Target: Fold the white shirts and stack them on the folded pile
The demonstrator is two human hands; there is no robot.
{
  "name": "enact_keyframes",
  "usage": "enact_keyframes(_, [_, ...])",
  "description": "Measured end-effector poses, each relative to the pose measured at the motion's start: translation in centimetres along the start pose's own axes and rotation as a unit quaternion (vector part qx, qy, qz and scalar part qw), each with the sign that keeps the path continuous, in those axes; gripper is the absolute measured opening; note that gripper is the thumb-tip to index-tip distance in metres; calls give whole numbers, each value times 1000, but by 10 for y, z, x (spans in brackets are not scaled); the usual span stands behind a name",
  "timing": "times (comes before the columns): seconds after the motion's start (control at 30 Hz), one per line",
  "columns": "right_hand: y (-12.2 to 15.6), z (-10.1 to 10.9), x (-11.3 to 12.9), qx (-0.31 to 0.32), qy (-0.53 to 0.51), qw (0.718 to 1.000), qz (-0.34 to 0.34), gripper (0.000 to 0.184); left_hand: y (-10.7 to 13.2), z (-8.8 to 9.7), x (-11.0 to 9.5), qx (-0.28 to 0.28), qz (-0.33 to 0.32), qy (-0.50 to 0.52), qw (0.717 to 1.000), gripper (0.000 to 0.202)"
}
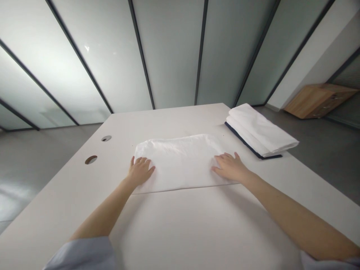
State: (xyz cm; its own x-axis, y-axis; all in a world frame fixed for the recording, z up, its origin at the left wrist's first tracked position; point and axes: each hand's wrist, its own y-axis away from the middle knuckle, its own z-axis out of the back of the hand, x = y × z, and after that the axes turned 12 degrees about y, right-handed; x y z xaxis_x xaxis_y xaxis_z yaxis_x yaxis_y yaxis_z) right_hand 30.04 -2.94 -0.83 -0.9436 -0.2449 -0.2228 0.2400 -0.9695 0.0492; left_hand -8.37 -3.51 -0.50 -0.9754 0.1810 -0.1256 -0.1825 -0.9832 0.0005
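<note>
flat, folded cloth (180,161) between left hand (140,170), right hand (230,167)

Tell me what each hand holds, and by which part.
Nothing is gripped. The left hand lies flat on the left end of the folded white cloth, the right hand flat on its right end.
</note>
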Motion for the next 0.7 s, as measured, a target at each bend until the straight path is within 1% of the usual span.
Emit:
enact_keyframes(0.03, [-8, 7, 5, -23, 2, 1000, 6, 47, -8, 1, -8, -18, -16, 9, 1000, 48])
enact_keyframes(0.1, [-31, 21, 21, -84, -3, 996, 21, 50, -30, -1, -31, -50, -45, 35, 997, 50])
enact_keyframes(0.17, [-61, 29, 44, -106, -20, 993, 37, 51, -56, -7, -58, -48, -53, 60, 996, 55])
enact_keyframes(0.23, [-89, 31, 68, -96, -41, 994, 32, 53, -81, -16, -81, -45, -47, 77, 995, 57])
enact_keyframes(0.27, [-102, 28, 77, -84, -51, 995, 25, 54, -92, -22, -90, -42, -38, 84, 995, 58])
enact_keyframes(0.3, [-112, 25, 85, -67, -60, 996, 18, 54, -100, -27, -96, -36, -29, 89, 995, 58])
enact_keyframes(0.37, [-125, 14, 95, -34, -73, 997, 7, 56, -112, -38, -100, -24, -19, 97, 995, 59])
enact_keyframes(0.43, [-131, 3, 96, -17, -78, 997, 5, 58, -118, -44, -95, -17, -14, 102, 995, 63])
enact_keyframes(0.53, [-133, -8, 83, -12, -82, 997, 1, 64, -119, -44, -74, -7, 13, 99, 995, 74])
enact_keyframes(0.6, [-132, -13, 65, 1, -82, 996, -23, 67, -118, -40, -52, 2, 50, 94, 994, 78])
enact_keyframes(0.7, [-130, -20, 29, 23, -75, 994, -80, 69, -115, -31, -13, 7, 102, 81, 991, 77])
